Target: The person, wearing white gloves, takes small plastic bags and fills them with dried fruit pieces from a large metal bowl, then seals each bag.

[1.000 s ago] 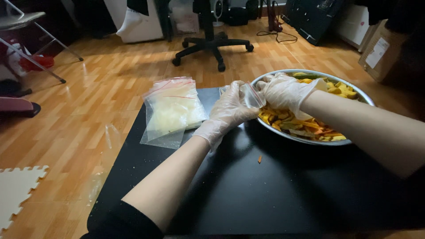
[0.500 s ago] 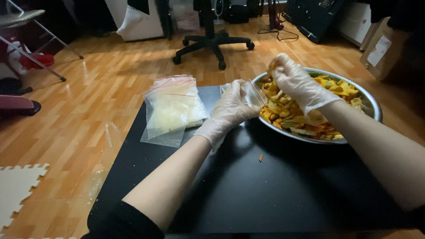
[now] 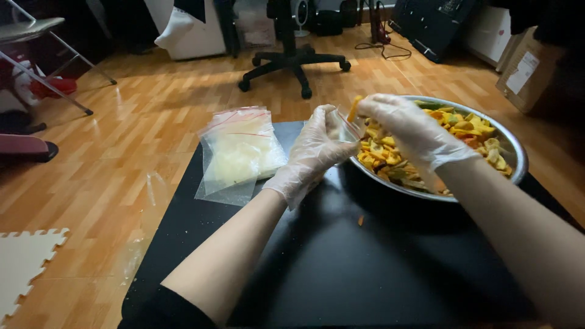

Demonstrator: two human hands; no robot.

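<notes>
Both my hands wear thin clear gloves. My left hand (image 3: 314, 149) holds a small clear zip bag (image 3: 342, 123) open at the near-left rim of a metal bowl (image 3: 515, 159). My right hand (image 3: 409, 130) is above the bowl, right beside the bag's mouth, pinching orange pieces of dried fruit or vegetable chips (image 3: 353, 108). The bowl holds a heap of yellow, orange and green chips (image 3: 469, 129). It stands on a black table (image 3: 341, 268).
A stack of empty clear zip bags (image 3: 237, 152) lies on the table's left corner. A small orange crumb (image 3: 361, 220) lies on the table. Beyond are a wooden floor, an office chair base (image 3: 294, 64), a cardboard box (image 3: 529, 72) and a foam mat (image 3: 24, 262).
My right hand has lifted out of the bowl with a pinch of chips and moved left to the mouth of the bag. My left hand has kept the bag in place.
</notes>
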